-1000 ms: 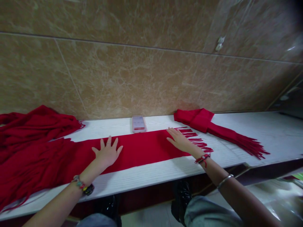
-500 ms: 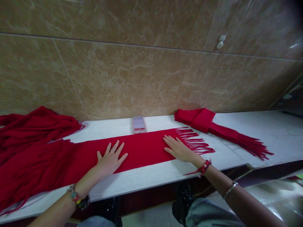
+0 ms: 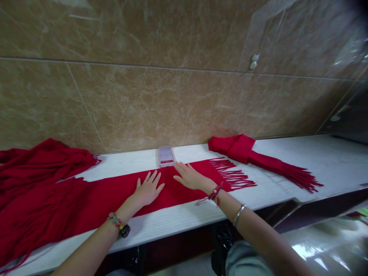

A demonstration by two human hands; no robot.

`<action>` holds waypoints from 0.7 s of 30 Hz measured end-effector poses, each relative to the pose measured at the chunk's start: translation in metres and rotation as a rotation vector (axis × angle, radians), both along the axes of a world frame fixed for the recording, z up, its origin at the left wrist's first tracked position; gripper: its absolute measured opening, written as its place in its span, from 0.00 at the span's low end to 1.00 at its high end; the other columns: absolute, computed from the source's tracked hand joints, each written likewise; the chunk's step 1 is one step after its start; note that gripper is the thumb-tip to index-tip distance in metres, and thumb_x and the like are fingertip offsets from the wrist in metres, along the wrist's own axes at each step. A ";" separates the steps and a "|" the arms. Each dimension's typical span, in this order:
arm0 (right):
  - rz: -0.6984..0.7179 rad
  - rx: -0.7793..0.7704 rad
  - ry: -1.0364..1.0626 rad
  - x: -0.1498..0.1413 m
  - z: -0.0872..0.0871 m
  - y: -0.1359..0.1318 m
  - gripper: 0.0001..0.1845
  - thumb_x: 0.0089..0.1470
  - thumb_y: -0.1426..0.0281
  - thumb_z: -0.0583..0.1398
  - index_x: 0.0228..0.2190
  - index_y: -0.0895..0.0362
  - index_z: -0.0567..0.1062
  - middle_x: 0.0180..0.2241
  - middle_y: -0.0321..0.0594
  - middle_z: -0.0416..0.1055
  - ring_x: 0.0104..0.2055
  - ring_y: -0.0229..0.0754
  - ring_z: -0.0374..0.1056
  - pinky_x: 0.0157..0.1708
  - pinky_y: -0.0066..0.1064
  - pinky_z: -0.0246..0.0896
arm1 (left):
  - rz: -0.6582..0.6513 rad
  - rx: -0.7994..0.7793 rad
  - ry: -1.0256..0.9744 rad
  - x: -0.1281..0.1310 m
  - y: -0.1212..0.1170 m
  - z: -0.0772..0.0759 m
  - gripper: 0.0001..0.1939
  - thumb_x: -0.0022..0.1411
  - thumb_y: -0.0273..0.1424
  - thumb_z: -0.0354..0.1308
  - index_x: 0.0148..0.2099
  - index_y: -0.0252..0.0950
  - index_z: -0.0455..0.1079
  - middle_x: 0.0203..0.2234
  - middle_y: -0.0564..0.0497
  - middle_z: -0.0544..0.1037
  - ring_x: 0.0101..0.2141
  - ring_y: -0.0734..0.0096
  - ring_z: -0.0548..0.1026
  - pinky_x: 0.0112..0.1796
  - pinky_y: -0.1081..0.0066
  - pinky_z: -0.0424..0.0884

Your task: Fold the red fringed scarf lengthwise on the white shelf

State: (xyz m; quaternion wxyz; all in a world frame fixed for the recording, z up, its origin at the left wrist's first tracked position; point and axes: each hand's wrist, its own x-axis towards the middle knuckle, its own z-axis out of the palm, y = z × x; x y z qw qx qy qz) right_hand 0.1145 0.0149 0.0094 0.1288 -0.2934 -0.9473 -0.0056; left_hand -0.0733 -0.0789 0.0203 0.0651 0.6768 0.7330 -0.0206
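Observation:
A red scarf [image 3: 115, 191] lies spread lengthwise along a white wood-grain table [image 3: 161, 216]. Its fringed end points right and its left part is loosely bunched. Flat on the middle of the scarf rests my left hand [image 3: 148, 189], fingers spread. My right hand [image 3: 191, 177] lies just to the right of it, palm down with fingers stretched out, its fingertips by the scarf's far edge. Neither hand holds anything. Beyond the fingertips sits a phone [image 3: 166, 157] with a lit screen.
A second red scarf [image 3: 238, 147], folded with its fringe trailing right, lies at the back right. More crumpled red fabric [image 3: 48, 157] is heaped at the left. A brown marbled tile wall [image 3: 172, 111] rises behind the table. My legs are below the front edge.
My right hand has slid left across the scarf, away from the fringe and closer to my left hand. The left hand has shifted slightly right. The camera view has tilted a little.

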 end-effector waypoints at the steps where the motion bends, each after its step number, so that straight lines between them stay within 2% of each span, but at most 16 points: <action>1: 0.016 -0.030 -0.025 -0.009 -0.002 0.000 0.30 0.60 0.58 0.43 0.57 0.63 0.54 0.59 0.53 0.48 0.61 0.51 0.43 0.55 0.48 0.46 | -0.016 -0.007 -0.004 0.000 0.002 0.000 0.29 0.63 0.42 0.32 0.64 0.38 0.41 0.62 0.48 0.40 0.61 0.54 0.39 0.53 0.41 0.44; 4: -0.045 -0.081 -0.114 -0.001 -0.012 0.015 0.30 0.59 0.56 0.43 0.57 0.59 0.55 0.59 0.49 0.49 0.60 0.51 0.45 0.54 0.51 0.46 | -0.001 -0.027 -0.008 -0.008 0.005 -0.001 0.29 0.63 0.43 0.32 0.64 0.40 0.40 0.62 0.50 0.40 0.61 0.53 0.39 0.52 0.39 0.43; 7: -0.201 -0.067 -0.167 0.041 -0.022 0.043 0.27 0.60 0.59 0.43 0.58 0.55 0.54 0.60 0.47 0.47 0.61 0.49 0.43 0.54 0.51 0.45 | 0.056 -0.031 -0.004 -0.031 0.005 -0.004 0.29 0.62 0.44 0.32 0.64 0.42 0.40 0.63 0.51 0.39 0.61 0.50 0.39 0.51 0.37 0.43; 10: -0.306 -0.066 -0.183 0.085 -0.026 0.068 0.26 0.60 0.63 0.43 0.57 0.59 0.54 0.60 0.53 0.47 0.61 0.53 0.42 0.53 0.57 0.43 | 0.183 -0.021 0.004 -0.065 0.002 -0.007 0.30 0.62 0.46 0.31 0.64 0.43 0.40 0.63 0.51 0.39 0.60 0.47 0.40 0.50 0.36 0.44; 13: -0.373 -0.075 -0.198 0.111 -0.027 0.083 0.25 0.59 0.66 0.45 0.56 0.62 0.56 0.59 0.55 0.48 0.61 0.56 0.43 0.51 0.60 0.43 | 0.324 -0.004 0.003 -0.099 -0.003 -0.008 0.32 0.61 0.47 0.30 0.64 0.43 0.40 0.63 0.48 0.40 0.60 0.45 0.42 0.49 0.35 0.46; 15: -0.389 -0.079 -0.198 0.117 -0.027 0.089 0.25 0.59 0.66 0.45 0.55 0.61 0.58 0.59 0.56 0.50 0.60 0.58 0.45 0.50 0.61 0.45 | 0.383 0.019 0.000 -0.113 -0.006 -0.008 0.31 0.60 0.47 0.30 0.64 0.44 0.42 0.63 0.48 0.41 0.59 0.43 0.43 0.47 0.34 0.48; 18: -0.369 -0.068 -0.172 0.110 -0.025 0.093 0.26 0.58 0.64 0.46 0.55 0.64 0.58 0.57 0.59 0.51 0.59 0.59 0.47 0.50 0.60 0.47 | 0.436 0.029 -0.009 -0.119 -0.007 -0.008 0.31 0.60 0.47 0.31 0.63 0.44 0.44 0.63 0.48 0.42 0.59 0.41 0.43 0.47 0.34 0.47; 21: -0.266 -0.055 -0.144 0.093 -0.015 0.095 0.28 0.55 0.64 0.50 0.55 0.64 0.59 0.56 0.57 0.55 0.58 0.53 0.51 0.53 0.49 0.50 | 0.410 0.057 0.029 -0.115 0.001 -0.007 0.29 0.60 0.43 0.35 0.62 0.41 0.50 0.62 0.44 0.47 0.59 0.44 0.46 0.49 0.39 0.48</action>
